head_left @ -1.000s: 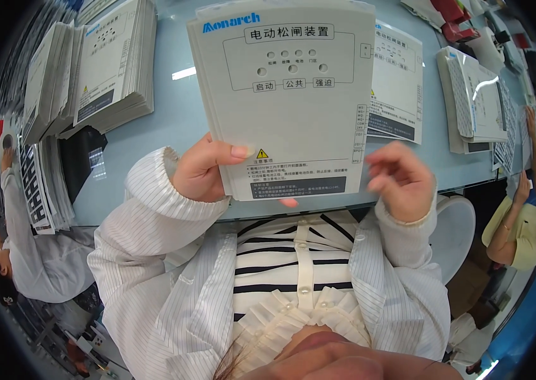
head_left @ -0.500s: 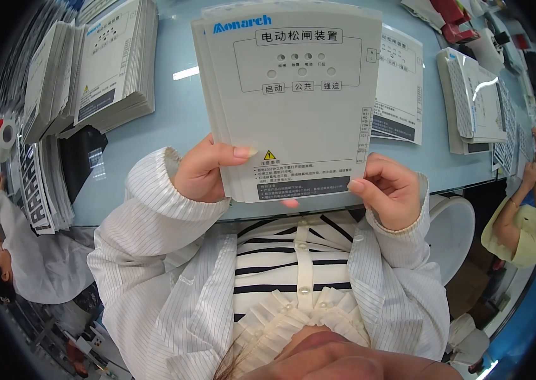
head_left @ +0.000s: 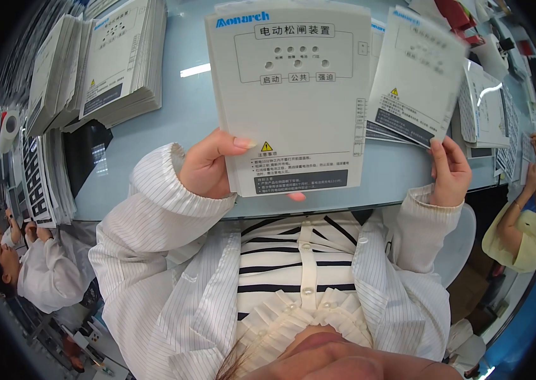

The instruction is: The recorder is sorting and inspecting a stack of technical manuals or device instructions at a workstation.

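Note:
My left hand [head_left: 214, 159] grips a stack of white printed panel sheets [head_left: 293, 120] at its lower left corner, thumb on top and fingers underneath. The top sheet has blue lettering, small round holes and a dark band along the bottom. Off to the right, my right hand [head_left: 450, 170] pinches a single panel sheet [head_left: 416, 76] by its bottom edge, between thumb and fingers. This sheet is tilted and a little blurred at its far end. It hangs over more panel sheets [head_left: 387, 131] on the table, which it partly covers.
Tall stacks of similar sheets [head_left: 125, 63] stand at the left on the pale blue table [head_left: 185, 95]. Another pile [head_left: 489, 104] lies at the right. Red objects [head_left: 454, 19] sit at the far right. Co-workers [head_left: 46, 272] are at both sides, one in yellow [head_left: 518, 228].
My right hand has moved right and away from the stack, carrying one sheet off it. My left hand still holds the stack, nearly in place.

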The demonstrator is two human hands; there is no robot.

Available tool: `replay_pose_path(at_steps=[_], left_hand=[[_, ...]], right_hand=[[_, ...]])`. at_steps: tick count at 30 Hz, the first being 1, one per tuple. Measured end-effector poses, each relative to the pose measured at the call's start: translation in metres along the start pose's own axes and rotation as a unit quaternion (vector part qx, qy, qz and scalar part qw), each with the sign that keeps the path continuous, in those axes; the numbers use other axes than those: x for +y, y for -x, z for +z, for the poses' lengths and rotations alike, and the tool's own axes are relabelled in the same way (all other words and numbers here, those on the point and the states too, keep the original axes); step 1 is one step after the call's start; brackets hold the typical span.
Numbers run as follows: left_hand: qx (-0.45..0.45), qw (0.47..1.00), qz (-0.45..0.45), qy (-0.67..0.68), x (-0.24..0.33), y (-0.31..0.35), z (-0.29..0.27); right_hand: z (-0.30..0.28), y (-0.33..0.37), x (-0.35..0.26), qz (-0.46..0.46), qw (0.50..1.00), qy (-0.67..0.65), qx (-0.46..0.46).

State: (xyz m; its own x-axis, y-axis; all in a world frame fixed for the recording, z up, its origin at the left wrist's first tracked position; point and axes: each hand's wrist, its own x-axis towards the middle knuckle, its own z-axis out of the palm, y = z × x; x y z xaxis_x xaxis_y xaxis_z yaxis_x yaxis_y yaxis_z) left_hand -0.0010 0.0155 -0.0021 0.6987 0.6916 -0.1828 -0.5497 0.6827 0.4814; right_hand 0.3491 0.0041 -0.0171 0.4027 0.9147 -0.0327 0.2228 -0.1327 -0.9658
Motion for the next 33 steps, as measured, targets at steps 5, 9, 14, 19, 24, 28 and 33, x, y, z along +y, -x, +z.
replay_pose_path(at_steps=[5,9,14,19,24,28,33], left_hand=[[-0.008,1.000,-0.002,0.004,-0.001,0.002,-0.002],[0.010,0.999,-0.005,-0.036,0.001,0.001,0.002],[0.023,0.998,-0.004,-0.059,0.002,0.001,0.007],[0.009,0.998,-0.009,-0.055,0.001,0.000,0.005],[0.016,0.997,-0.005,-0.078,-0.002,0.002,0.001],[0.006,0.998,-0.011,-0.064,0.000,0.001,0.002],[0.015,0.998,0.000,-0.053,-0.001,0.001,0.002]], right_hand=[[0.016,0.006,-0.014,-0.165,0.942,0.286,0.051],[0.031,0.019,-0.025,-0.163,0.964,0.209,0.011],[0.050,0.046,-0.038,-0.080,0.952,0.064,-0.287],[0.057,0.053,-0.033,-0.053,0.938,-0.013,-0.343],[0.056,0.052,-0.033,-0.016,0.930,-0.031,-0.365],[0.056,0.053,-0.037,-0.009,0.934,-0.042,-0.355],[0.048,0.045,-0.035,-0.024,0.958,-0.023,-0.285]])
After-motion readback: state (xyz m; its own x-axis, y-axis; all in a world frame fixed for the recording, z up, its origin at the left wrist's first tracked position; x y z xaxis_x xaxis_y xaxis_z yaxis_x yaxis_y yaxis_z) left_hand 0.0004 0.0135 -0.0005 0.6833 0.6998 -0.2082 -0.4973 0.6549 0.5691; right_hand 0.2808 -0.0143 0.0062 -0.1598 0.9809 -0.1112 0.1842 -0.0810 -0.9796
